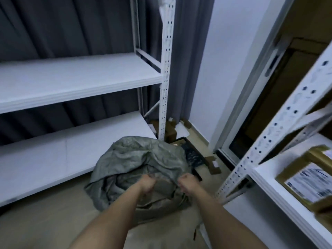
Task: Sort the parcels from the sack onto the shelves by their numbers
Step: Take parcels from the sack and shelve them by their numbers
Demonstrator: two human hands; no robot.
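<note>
Clearly the sack is soft and floppy; left hand and right hand each pinch its rim, probably the surest hold.

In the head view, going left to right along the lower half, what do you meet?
White shelf rack → grey-green sack on the floor, gripped at its opening by the left hand then the right hand → slanted rack upright → labelled cardboard parcel on the right shelf.
</note>
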